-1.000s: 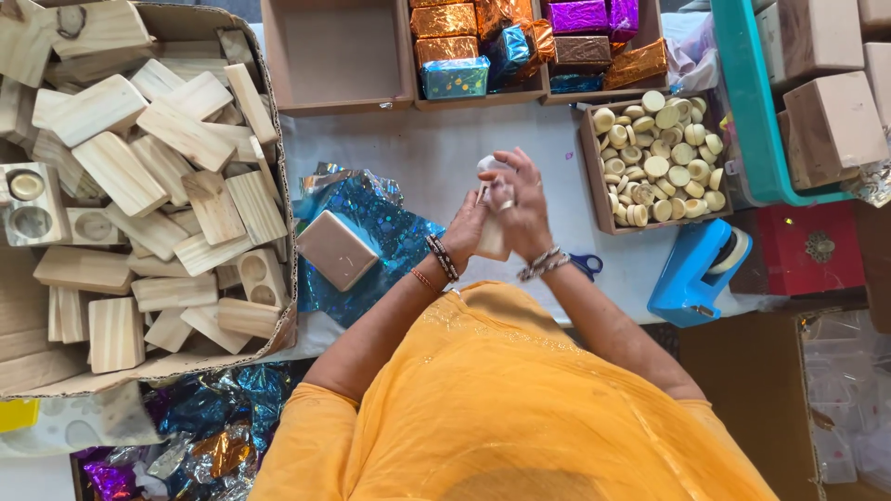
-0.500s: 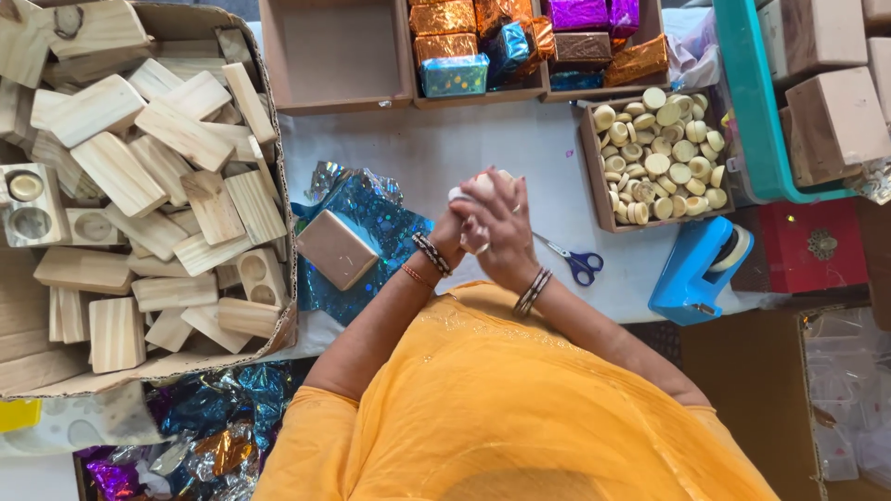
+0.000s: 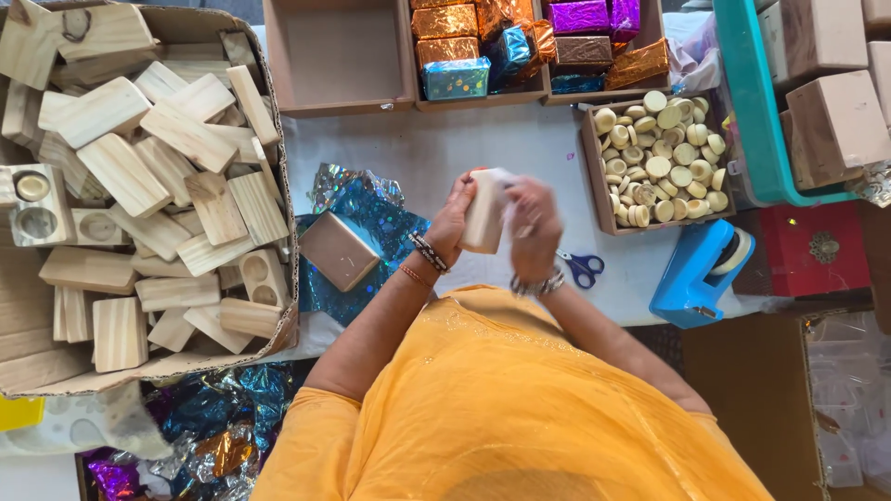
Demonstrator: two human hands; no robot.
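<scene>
Above the white table [image 3: 445,153], the left hand [image 3: 452,220] and the right hand [image 3: 532,225] are both curled tight around one pale wooden block [image 3: 484,219], holding it up between them. Just left of them, another block [image 3: 340,250] lies on shiny blue foil [image 3: 376,211], and blue scissors [image 3: 581,267] lie to the right. Round, smooth, cream pieces fill a small tray [image 3: 591,176], and a big cardboard box [image 3: 278,139] holds many plain wooden blocks.

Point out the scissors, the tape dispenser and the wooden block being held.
scissors [image 3: 582,268], head view, blue handles.
tape dispenser [image 3: 696,276], head view, blue body.
wooden block [image 3: 484,215], head view, pale side face.
</scene>
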